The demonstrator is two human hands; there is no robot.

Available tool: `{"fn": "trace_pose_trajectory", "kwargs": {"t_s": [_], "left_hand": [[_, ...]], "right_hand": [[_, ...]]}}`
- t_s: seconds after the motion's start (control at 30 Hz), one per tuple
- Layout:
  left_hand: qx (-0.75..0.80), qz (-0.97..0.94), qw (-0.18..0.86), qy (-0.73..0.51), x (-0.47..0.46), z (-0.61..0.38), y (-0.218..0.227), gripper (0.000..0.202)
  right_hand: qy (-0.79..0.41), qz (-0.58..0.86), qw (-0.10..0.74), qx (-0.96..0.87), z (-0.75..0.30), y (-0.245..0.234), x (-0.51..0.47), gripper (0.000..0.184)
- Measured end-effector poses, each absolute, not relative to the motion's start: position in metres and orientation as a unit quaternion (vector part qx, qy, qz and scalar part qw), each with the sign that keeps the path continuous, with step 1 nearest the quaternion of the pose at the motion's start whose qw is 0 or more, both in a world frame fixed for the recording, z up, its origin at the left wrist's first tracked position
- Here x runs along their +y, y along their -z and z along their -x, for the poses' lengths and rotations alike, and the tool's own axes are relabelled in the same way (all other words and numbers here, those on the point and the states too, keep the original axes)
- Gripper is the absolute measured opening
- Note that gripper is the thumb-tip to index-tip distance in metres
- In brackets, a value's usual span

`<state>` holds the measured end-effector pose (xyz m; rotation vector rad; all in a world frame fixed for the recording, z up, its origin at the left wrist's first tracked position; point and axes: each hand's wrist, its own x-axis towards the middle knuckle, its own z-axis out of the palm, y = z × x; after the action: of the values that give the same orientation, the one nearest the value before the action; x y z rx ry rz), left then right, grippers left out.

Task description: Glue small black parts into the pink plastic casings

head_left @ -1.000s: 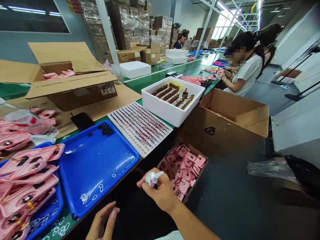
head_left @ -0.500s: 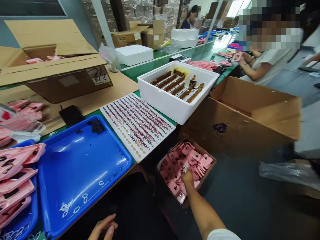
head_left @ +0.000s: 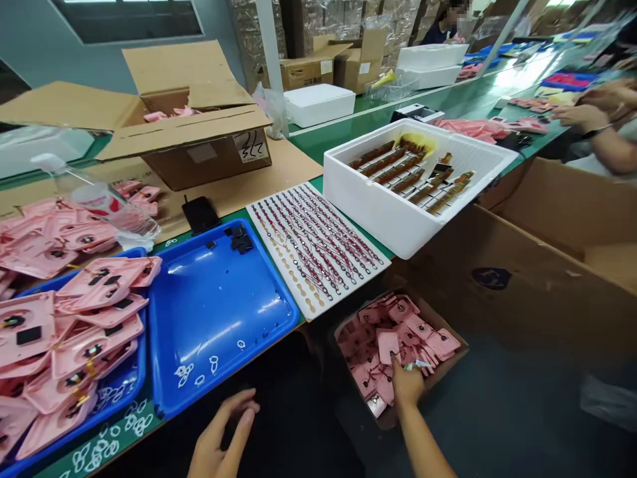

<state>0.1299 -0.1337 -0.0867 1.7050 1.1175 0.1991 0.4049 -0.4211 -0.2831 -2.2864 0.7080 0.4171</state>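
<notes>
My right hand (head_left: 407,383) reaches down into a shallow cardboard tray of loose pink cards (head_left: 413,328), with its fingertips among them. A pink card (head_left: 388,346) stands just above the fingers, and I cannot tell whether they grip it. Close to the hand, a small pale object (head_left: 422,364) lies on the cards. My left hand (head_left: 223,431) hangs open and empty near the front edge of the bench, closest to a blue plastic tray (head_left: 209,292).
A white pegboard of beaded cords (head_left: 313,245) and a foam box of brown strips (head_left: 398,212) stand on the green bench. Pink cards fill a second blue tray (head_left: 99,312). A large carton (head_left: 517,292) is at right, and a co-worker's hands (head_left: 582,113) work beyond it.
The white-tipped item in my right hand a second ago no longer shows there. That hand has dropped down among the pink cards, and my view has swung left.
</notes>
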Motion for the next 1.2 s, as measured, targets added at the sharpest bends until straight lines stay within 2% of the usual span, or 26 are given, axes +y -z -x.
{"fn": "trace_pose_trajectory", "kwargs": {"t_s": [0.17,0.3,0.37,0.5,0.63,1.0,1.1,1.2], "left_hand": [[0.364,-0.659,0.652,-0.087,-0.166,-0.178,0.091,0.058],[0.274,-0.502,0.811,-0.124,-0.187,-0.205,0.065,0.073],[0.260,-0.401,0.869,-0.132,-0.185,-0.202,0.048,0.065],[0.267,-0.276,0.893,-0.236,-0.165,-0.170,0.019,0.047],[0.287,-0.243,0.863,-0.336,-0.144,-0.137,0.006,0.044],[0.317,-0.192,0.851,-0.372,-0.137,-0.117,0.011,0.048],[0.302,-0.191,0.854,-0.377,-0.134,-0.115,0.008,0.050],[0.291,-0.188,0.860,-0.375,-0.133,-0.113,0.006,0.059]], "right_hand": [[-0.113,0.827,0.537,0.121,-0.357,0.205,-0.391,0.051],[-0.199,0.727,0.655,-0.048,-0.295,0.137,-0.332,0.066],[-0.247,0.685,0.676,-0.108,-0.271,0.105,-0.310,0.064],[-0.306,0.644,0.678,-0.178,-0.250,0.058,-0.291,0.048],[-0.366,0.621,0.660,-0.211,-0.242,0.033,-0.283,0.055],[-0.495,0.620,0.545,-0.272,-0.216,0.016,-0.262,0.068],[-0.529,0.593,0.510,-0.329,-0.210,0.010,-0.265,0.063],[-0.493,0.597,0.484,-0.408,-0.205,-0.003,-0.266,0.049]]}}
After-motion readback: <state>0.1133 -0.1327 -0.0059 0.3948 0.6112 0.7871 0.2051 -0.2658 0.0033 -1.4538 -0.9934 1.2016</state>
